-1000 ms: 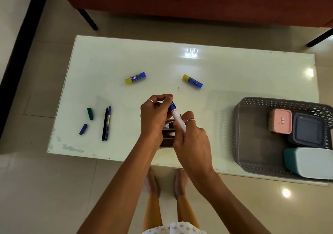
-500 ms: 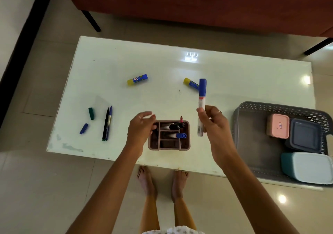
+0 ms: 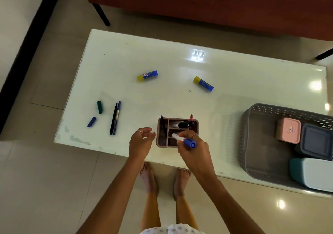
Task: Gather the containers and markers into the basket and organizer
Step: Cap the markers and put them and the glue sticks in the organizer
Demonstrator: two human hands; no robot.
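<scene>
Here the right hand (image 3: 193, 150) grips a white marker (image 3: 183, 141) with a blue cap, fingers curled round its barrel. The marker's long axis runs slantwise, from upper left to lower right: the blue cap points down and right toward the person, lying over the knuckles, and the white tail points up and left into the brown organizer (image 3: 177, 132). That tail end sits over one of the organizer's near compartments; whether it touches the bottom cannot be told. The organizer stands near the front edge of the white table (image 3: 180, 68), and its far compartment holds a black-capped marker (image 3: 183, 124) lying sideways.

The left hand (image 3: 141, 141) hovers just beside the organizer's left wall, fingers loosely bent and holding nothing, fingertips near the wall but apart from it.

Left on the table lie two pens (image 3: 115, 118) side by side, pointing away from the person, with a green cap (image 3: 99, 107) and a blue cap (image 3: 91, 122) to their left. Two glue sticks, blue with yellow caps, lie further back: one (image 3: 147, 75) nearly level, the other (image 3: 203, 83) slanting down to the right.

At the right end stands a grey basket (image 3: 255, 125) with a pink box (image 3: 289, 132), a dark grey box (image 3: 315, 142) and a white-lidded teal box (image 3: 313, 173) inside.
</scene>
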